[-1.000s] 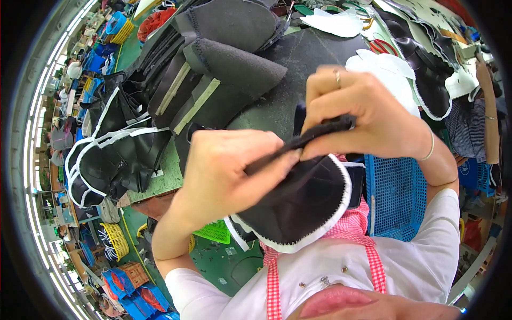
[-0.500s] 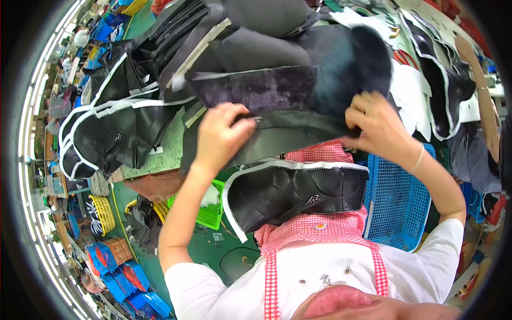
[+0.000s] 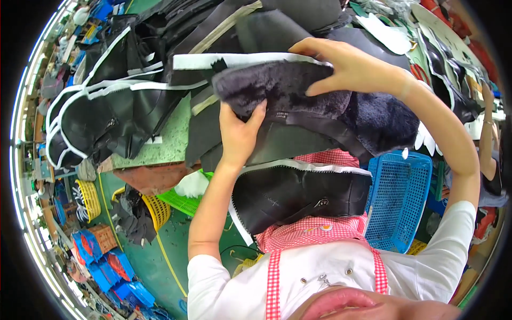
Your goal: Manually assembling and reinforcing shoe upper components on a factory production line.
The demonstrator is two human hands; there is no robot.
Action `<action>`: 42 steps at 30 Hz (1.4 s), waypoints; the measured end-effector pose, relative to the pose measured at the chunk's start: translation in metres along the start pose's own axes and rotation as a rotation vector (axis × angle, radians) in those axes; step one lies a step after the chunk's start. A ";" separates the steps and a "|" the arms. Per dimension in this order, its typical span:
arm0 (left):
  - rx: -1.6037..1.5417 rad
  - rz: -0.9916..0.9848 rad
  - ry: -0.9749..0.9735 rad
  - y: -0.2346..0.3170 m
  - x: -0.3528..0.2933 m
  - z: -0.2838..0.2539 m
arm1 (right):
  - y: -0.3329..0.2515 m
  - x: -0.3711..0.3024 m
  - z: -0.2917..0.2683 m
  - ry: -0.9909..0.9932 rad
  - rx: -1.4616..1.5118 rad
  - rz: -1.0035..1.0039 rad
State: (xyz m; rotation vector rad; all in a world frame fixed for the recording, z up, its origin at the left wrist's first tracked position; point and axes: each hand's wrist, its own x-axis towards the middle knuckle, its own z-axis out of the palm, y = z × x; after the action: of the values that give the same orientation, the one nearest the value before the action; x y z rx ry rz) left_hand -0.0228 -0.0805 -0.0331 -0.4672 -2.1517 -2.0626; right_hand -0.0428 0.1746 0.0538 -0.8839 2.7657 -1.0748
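Note:
A dark fur-lined boot upper (image 3: 288, 85), with a white zipper tape (image 3: 240, 60) along its top edge, is held up over the workbench. My left hand (image 3: 240, 133) grips its lower left edge, thumb against the fur. At the far edge, my right hand (image 3: 352, 69) pinches it, the thumb on the fur and the fingers partly behind the tape. The boot upper's right end droops toward the blue basket. Across my lap lies another black boot upper (image 3: 298, 194), edged with a white zipper tape.
Black boot uppers with white tape (image 3: 101, 125) are piled on the left of the bench (image 3: 176, 130). Dark flat pieces (image 3: 288, 29) lie behind. A blue basket (image 3: 397, 200) stands at right, a yellow basket (image 3: 157, 210) at lower left. Another person's arm (image 3: 486, 133) shows far right.
The fur-lined boot upper has been lifted and turned, so its white zipper tape now shows. My right hand has moved up and left to its far edge; my left hand is slightly lower and farther right.

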 end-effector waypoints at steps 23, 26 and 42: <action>0.678 0.536 -0.610 0.011 -0.025 0.091 | 0.051 -0.149 -0.014 0.303 0.813 0.933; 0.768 0.562 -0.791 0.016 -0.017 0.090 | 0.057 -0.161 -0.005 0.360 0.631 0.933; 0.874 0.541 -1.029 0.064 0.057 0.081 | 0.032 -0.147 0.030 0.437 0.094 0.380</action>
State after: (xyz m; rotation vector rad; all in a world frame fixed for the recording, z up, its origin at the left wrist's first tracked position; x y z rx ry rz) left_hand -0.0476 0.0090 0.0401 -1.9168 -2.5949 -0.4476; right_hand 0.0714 0.2527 -0.0127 -0.1000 2.9973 -1.4397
